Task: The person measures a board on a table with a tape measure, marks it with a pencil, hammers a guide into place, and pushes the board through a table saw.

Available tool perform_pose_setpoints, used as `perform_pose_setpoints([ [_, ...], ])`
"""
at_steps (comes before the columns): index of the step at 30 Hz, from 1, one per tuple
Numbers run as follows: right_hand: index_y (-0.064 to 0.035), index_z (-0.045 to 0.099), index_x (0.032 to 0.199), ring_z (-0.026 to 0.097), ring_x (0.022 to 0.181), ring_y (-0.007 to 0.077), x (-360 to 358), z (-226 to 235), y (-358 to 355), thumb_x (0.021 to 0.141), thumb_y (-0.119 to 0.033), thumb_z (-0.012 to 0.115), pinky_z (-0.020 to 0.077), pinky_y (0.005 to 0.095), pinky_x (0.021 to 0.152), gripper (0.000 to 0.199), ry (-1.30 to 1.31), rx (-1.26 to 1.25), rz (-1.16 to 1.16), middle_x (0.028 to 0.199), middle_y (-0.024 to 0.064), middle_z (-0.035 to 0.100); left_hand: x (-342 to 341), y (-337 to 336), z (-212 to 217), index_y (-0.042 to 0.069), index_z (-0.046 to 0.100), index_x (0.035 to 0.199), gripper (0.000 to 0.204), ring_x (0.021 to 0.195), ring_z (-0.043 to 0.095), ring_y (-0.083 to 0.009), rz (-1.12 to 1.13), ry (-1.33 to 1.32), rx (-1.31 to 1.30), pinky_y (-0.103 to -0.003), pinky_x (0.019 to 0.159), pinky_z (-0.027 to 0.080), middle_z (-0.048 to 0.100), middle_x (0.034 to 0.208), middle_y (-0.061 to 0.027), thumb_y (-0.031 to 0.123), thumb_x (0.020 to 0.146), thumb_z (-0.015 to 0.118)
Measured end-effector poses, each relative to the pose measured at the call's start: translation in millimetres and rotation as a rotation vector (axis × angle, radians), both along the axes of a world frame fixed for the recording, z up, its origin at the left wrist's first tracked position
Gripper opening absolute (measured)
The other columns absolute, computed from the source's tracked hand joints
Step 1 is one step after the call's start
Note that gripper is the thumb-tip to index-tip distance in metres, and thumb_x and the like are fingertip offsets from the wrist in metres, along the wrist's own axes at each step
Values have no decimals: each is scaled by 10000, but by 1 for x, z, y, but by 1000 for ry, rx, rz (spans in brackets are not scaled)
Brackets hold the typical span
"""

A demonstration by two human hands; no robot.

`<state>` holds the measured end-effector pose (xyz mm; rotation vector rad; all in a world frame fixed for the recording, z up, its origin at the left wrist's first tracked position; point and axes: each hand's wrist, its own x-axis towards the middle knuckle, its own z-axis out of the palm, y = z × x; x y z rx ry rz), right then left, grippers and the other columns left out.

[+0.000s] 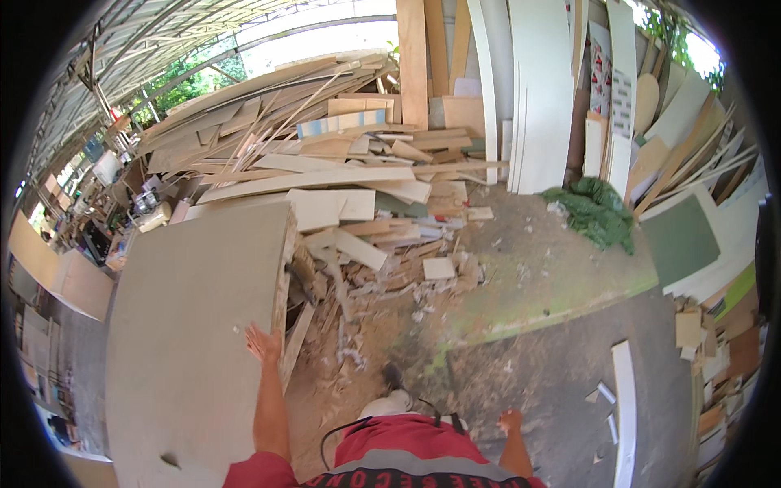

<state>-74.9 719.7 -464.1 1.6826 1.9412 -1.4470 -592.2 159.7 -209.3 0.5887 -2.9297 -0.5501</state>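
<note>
My left hand (263,343) is stretched out with its fingers apart, at the right edge of a large grey-beige panel-topped table (195,301). Nothing is held in it; whether the fingertips touch the edge I cannot tell. Lower right, beside my body, my right hand (510,420) hangs over the dark floor with its fingers curled in, and no object shows in it. Under the table's right edge leans a narrow wooden strip (298,346).
Offcuts and boards (325,175) lie heaped ahead, with scraps (439,268) spilling onto the floor. Tall white panels (538,98) lean at the back. A green cloth (598,213) lies crumpled before them. A long white strip (624,415) lies at the right, near more stacked offcuts (732,366).
</note>
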Motion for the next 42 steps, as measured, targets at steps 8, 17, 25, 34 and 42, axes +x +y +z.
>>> perform_pose_setpoints([
  [8,38,653,871,672,605,247,-138,66,-22,874,-108,602,527,376,514,154,-64,-128,-52,712,122,650,-188,90,11,20,171,1535,1023,1477,129,-406,-44,-168,-155,-543,1165,205,137,1576,-286,368,750,727],
  [17,17,688,778,693,678,302,-411,16,86,818,-162,594,549,429,618,206,-81,160,883,768,165,697,-264,118,-21,33,107,1553,1046,1487,132,-379,137,-187,-384,-548,1116,273,100,1593,-275,385,803,745],
  [25,-36,743,835,673,909,399,-790,-41,146,828,-267,552,528,491,811,300,-245,349,1451,901,212,705,-279,132,-30,73,206,1551,996,1486,184,-317,222,-169,-423,-541,1081,272,179,1617,-155,464,799,727],
  [34,37,632,802,681,706,343,-1225,-20,15,901,-244,514,522,455,660,320,338,146,933,654,199,640,-272,125,-33,94,238,1551,1091,1466,257,-313,392,-127,-617,-545,1092,264,257,1599,-134,684,741,671],
  [42,15,564,990,664,664,253,-1317,-61,-15,869,-237,648,536,363,557,292,254,-409,-155,863,148,622,-303,140,-35,93,285,1538,1115,1447,304,-320,478,-182,-634,-552,1092,272,297,1586,-119,722,708,684],
])
